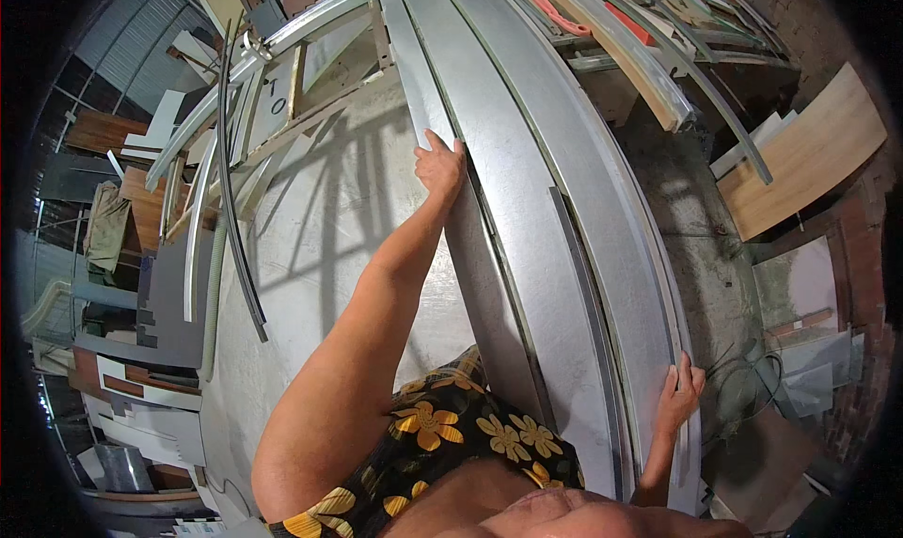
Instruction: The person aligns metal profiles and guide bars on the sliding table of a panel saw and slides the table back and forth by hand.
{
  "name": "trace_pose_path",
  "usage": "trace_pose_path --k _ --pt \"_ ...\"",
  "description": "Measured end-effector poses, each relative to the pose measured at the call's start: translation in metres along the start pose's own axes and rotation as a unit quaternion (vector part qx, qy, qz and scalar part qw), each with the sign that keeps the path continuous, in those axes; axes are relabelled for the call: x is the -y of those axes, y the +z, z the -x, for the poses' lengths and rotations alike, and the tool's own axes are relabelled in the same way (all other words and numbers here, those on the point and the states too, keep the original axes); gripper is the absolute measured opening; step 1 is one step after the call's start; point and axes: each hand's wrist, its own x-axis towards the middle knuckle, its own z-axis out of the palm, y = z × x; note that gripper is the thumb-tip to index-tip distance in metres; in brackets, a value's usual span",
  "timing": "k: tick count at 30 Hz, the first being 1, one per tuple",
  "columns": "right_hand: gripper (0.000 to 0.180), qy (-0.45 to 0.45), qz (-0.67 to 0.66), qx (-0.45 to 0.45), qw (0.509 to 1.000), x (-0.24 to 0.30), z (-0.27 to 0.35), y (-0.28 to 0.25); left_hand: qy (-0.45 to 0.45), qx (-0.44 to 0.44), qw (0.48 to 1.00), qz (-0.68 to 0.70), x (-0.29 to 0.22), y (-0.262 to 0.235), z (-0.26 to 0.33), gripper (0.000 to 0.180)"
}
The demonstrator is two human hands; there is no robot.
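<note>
I stand at a stack of long grey metal panels (546, 256) leaning away from me over the concrete floor (348, 209); my left hand (440, 166) is stretched far up the stack's left edge, fingers curled over that edge and gripping it; my right hand (679, 395) clasps the stack's right edge low down, close to my body; the panels span the whole gap between both hands; left of the stack lean thin curved metal strips (230, 190); right of it lies a pale wooden board (800, 162).
</note>
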Motion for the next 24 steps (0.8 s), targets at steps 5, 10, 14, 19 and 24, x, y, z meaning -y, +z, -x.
trace_pose_path --k 5,10,14,19,24 --pt "0.033 0.001 -0.004 0.011 1.0 0.014 -0.023 0.013 -0.014 0.018 1.0 0.0 -0.004 -0.004 -0.003 0.076" --pt "0.033 -0.019 0.017 0.002 1.0 0.023 -0.037 0.019 -0.012 0.017 1.0 0.01 -0.005 -0.003 -0.001 0.076" --pt "0.034 -0.003 0.011 0.019 1.0 0.035 -0.044 0.016 -0.018 0.012 1.0 0.006 -0.004 -0.003 -0.003 0.076" --pt "0.033 -0.012 0.037 0.019 0.999 0.035 -0.051 0.025 -0.017 0.007 1.0 0.0 -0.007 -0.003 -0.007 0.075" --pt "0.034 -0.008 0.02 0.012 1.0 0.044 -0.062 0.03 -0.017 0.004 1.0 -0.001 -0.007 -0.004 -0.008 0.073"
